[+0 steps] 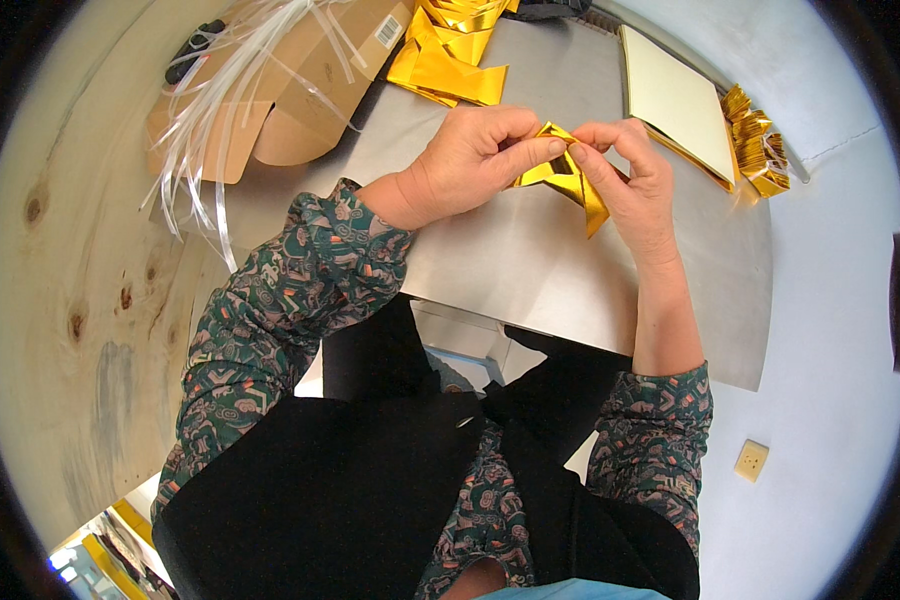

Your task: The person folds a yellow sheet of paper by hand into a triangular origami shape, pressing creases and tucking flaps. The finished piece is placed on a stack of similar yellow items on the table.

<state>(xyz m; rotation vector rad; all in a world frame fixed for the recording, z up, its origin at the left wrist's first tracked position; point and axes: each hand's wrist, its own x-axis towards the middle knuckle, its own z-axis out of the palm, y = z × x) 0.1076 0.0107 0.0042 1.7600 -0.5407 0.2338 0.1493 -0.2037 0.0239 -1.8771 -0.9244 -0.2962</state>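
A folded piece of shiny gold paper (pixel 567 184) is held above the metal tabletop between both hands. My left hand (pixel 470 160) pinches its upper left part with thumb and fingers. From the right, my right hand (pixel 635 185) grips its upper corner, thumb and fingertips close to the left thumb. One pointed end of the paper hangs down below the hands. Part of the fold is hidden behind the fingers. Beyond my left hand lie several folded gold paper pieces (pixel 445 65) in a heap.
An open cardboard box (pixel 310 100) stands at the far left, with white ribbon strips (pixel 225 110) trailing over it. A stack of pale sheets (pixel 678 105) lies far right, beside a row of folded gold pieces (pixel 755 145). The grey metal table (pixel 510 260) ends near my lap.
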